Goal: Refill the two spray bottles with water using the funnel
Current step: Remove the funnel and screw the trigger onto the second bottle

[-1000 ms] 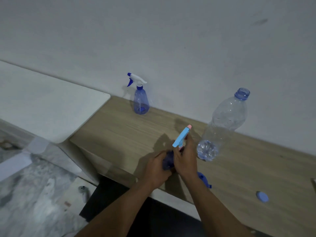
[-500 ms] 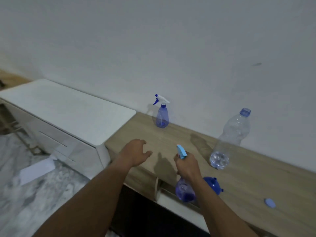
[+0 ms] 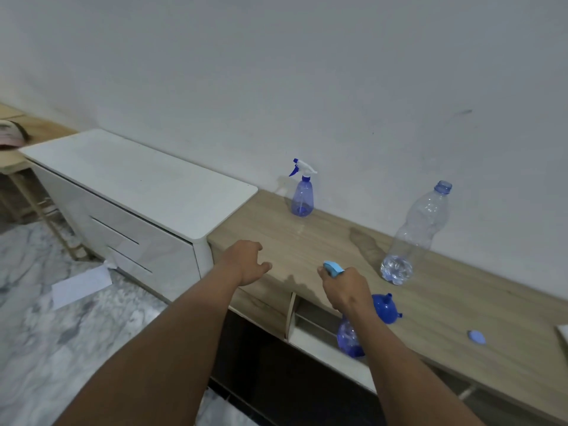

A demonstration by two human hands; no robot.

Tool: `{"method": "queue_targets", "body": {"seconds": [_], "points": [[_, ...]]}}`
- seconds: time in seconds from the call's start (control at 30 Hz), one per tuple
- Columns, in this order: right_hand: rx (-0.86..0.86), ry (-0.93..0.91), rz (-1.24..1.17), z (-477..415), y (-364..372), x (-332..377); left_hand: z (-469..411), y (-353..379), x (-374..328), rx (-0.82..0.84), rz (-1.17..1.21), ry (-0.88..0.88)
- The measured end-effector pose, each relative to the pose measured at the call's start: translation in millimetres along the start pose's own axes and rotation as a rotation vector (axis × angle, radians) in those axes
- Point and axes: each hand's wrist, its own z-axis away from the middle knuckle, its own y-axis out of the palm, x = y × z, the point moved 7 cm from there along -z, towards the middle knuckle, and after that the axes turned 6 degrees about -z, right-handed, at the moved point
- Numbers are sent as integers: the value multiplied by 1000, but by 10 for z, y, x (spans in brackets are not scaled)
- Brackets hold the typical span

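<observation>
My right hand (image 3: 344, 287) grips a blue spray bottle (image 3: 349, 338) by its light-blue head, off the front edge of the wooden counter (image 3: 307, 241). My left hand (image 3: 246, 261) hovers over the counter's left end, empty, fingers loosely curled and apart. A second blue spray bottle (image 3: 302, 192) with a white trigger head stands upright against the wall. A clear water bottle (image 3: 415, 235), uncapped and nearly empty, stands to the right. The blue funnel (image 3: 385, 309) lies on the counter just right of my right wrist. The bottle's blue cap (image 3: 476, 337) lies further right.
A white cabinet (image 3: 132, 186) adjoins the counter on the left. Open shelf compartments (image 3: 310, 324) sit under the counter's front edge. A sheet of paper (image 3: 81, 285) lies on the marble floor. A white object's corner (image 3: 564, 333) shows at the right edge.
My left hand has let go of the spray bottle and moved left over the counter. My right hand has carried the bottle lower, past the counter's front edge. The view has pulled back.
</observation>
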Motion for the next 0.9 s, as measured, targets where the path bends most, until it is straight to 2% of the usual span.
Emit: {"method": "queue_targets", "body": {"seconds": [0.23, 0.5, 0.77, 0.9], "points": [[20, -12, -128, 170, -97, 44, 99, -29, -2, -12, 9, 13], [-41, -126, -260, 196, -214, 269, 90, -64, -89, -11, 85, 20], [-99, -320, -339, 32, -458, 731, -101, -80, -568, 39, 263, 100], [-79, -353, -343, -225, -573, 878, -325, -18, -872, 103, 350, 135]]}}
